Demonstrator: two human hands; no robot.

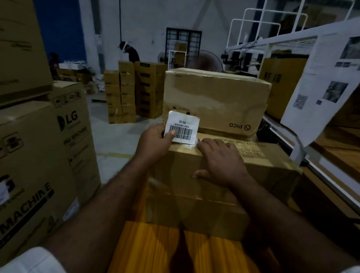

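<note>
the barcode label (183, 127) sits at the far edge of the box (192, 192), pinched in the left hand (153, 143), likely to line it up before sticking. at its 4 o'clock the right hand (222, 162) lies flat, fingers straight, on the box top, probably steadying it. another box (215, 100) stands at 12 o'clock, stacked cartons (34, 158) at 9.
</note>
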